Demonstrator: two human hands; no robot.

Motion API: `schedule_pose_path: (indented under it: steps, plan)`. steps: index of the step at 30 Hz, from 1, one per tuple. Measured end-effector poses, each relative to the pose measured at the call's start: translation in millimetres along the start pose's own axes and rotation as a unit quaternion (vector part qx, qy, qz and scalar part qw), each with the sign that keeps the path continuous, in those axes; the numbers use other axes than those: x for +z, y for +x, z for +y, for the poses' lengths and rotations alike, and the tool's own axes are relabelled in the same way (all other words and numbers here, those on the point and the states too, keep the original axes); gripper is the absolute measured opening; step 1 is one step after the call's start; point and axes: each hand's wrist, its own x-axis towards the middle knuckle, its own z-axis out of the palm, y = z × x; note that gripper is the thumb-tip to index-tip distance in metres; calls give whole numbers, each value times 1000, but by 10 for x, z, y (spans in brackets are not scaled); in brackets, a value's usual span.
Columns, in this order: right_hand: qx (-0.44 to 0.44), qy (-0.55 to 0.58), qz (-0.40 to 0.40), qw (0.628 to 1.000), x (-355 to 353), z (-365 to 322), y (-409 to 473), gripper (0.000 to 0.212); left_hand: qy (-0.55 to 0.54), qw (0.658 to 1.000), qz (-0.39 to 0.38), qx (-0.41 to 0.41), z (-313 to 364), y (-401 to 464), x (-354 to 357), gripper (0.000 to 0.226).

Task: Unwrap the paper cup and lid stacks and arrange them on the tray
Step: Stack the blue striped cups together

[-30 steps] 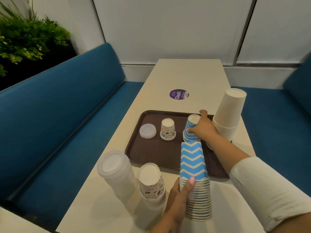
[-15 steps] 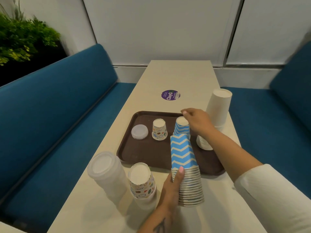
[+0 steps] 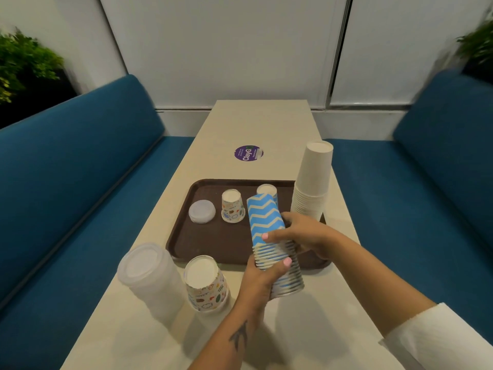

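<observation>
While both hands hold it above the near edge of the tray, the blue chevron cup stack leans, its closed end tilted away from the person. Left hand: fingers curled round the lower, ribbed rims of the stack, thumb across the front. Right hand: fingers wrapped round the top cup of the stack, thumb tip on its front face. On the brown tray stand 3 items in a row: 1 translucent lid at left, 1 inverted patterned cup beside it, and 1 inverted blue cup partly hidden behind the held stack. White cup stack: upside down at the tray's right edge; whether it rests on the tray or on the table cannot be told. Lid stack and patterned cup stack: on the table near the person, left of the left hand, just beside each other. A purple round sticker lies on the table beyond the tray.
</observation>
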Motion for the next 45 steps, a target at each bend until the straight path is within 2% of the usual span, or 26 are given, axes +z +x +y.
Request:
schedule_pose_path:
  steps: [2,4,7,12,16,22,29,32,39,45]
  plan:
    - [5,32,7,999,-19,12,-7,40,18,1000,-8,-1,-22,-36,7,74]
    - [12,57,13,998,-61,-1,-13,59,38,999,-18,2,-52,-75,17,71]
    - [18,39,2,999,-108,-35,-4,73,54,998,-14,-1,-71,-106,15,74]
    - [15,58,7,998,-114,-72,19,69,74,997,2,8,-55,-108,-18,79]
    - [4,81,32,996,-143,-158,45,52,76,997,6,3,-79,-130,-47,81]
    - [-15,120,49,991,-209,-332,121,39,68,998,6,-8,-117,-150,-109,81]
    - [-98,121,202,967,-282,-496,432,57,53,998,18,-30,-173,-175,-108,78]
    - [-133,84,253,955,-282,-461,580,63,46,998,14,-33,-179,-183,-106,75]
    - [-121,-52,287,949,-206,-296,906,65,39,999,14,-32,-200,-173,-139,79]
    - [-88,-82,293,949,-156,-179,1113,72,46,998,21,-23,-229,-117,-197,82]
